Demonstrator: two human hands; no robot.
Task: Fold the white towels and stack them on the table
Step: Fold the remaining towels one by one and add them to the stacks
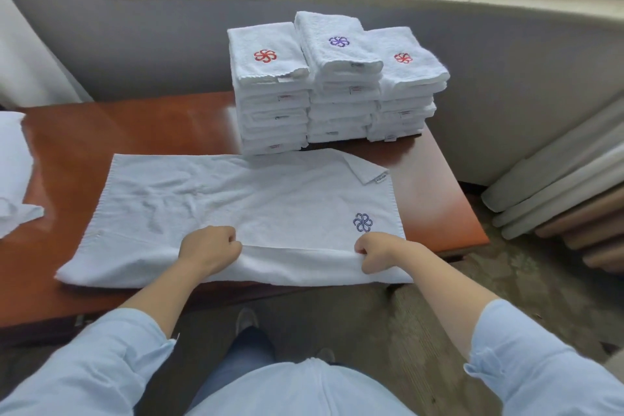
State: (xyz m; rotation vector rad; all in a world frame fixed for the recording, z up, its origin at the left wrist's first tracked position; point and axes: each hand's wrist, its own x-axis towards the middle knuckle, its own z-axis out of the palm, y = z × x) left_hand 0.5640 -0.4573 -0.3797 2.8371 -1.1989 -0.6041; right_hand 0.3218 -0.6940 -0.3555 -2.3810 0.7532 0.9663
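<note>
A white towel (236, 203) with a blue flower emblem lies spread across the red-brown table (101, 135). Its near edge is lifted into a fold, and its far right corner is turned over. My left hand (209, 248) grips that near edge around the middle. My right hand (378, 252) grips the same edge near the emblem. Behind the towel stand three stacks of folded white towels (337, 84), topped with red, purple and red emblems.
More white cloth (13, 172) lies at the table's left end. Rolled beige and white fabric (567, 199) leans against the wall on the right. A window sill runs along the back wall. My legs and the carpeted floor show below the table's near edge.
</note>
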